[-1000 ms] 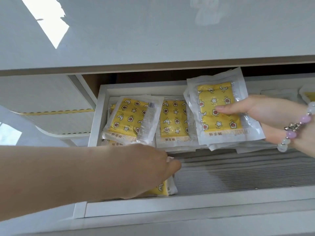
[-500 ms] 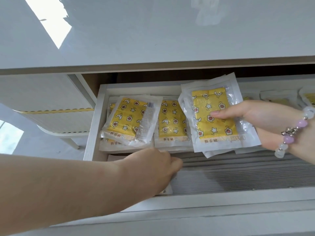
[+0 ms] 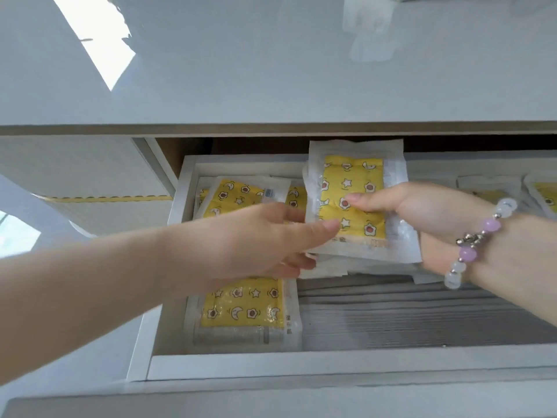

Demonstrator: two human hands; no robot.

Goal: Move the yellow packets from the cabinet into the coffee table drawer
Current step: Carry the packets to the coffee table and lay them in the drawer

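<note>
View down onto the glossy white coffee table top (image 3: 271, 70), with its drawer (image 3: 331, 363) pulled open below the front edge. The drawer floor (image 3: 422, 315) is grey and striped and lies bare across the front right part. Both forearms reach in from the near side. The left hand (image 3: 250, 239) comes from the left: its thumb lies on the lower left corner of a stack of yellow packets (image 3: 352, 188) and its fingers curl under that stack, so it pinches it. The right hand (image 3: 431, 212) comes from the right: its thumb presses the top face of the same stack and its palm and fingers lie beneath, so it grips the stack too. The stack is held above the drawer, near the middle of the back edge, its top packet tilted up toward the viewer. It shows a clear wrapper and a yellow print of stars and flowers. A front packet (image 3: 244, 312) lies flat in the front left corner of the drawer. More back-left packets (image 3: 238, 193) overlap in the back left corner, partly hidden by the left hand. Further back-right packets (image 3: 542, 194) lie along the back edge toward the right. A bead bracelet (image 3: 479, 236), lilac and white, circles the right wrist.
</note>
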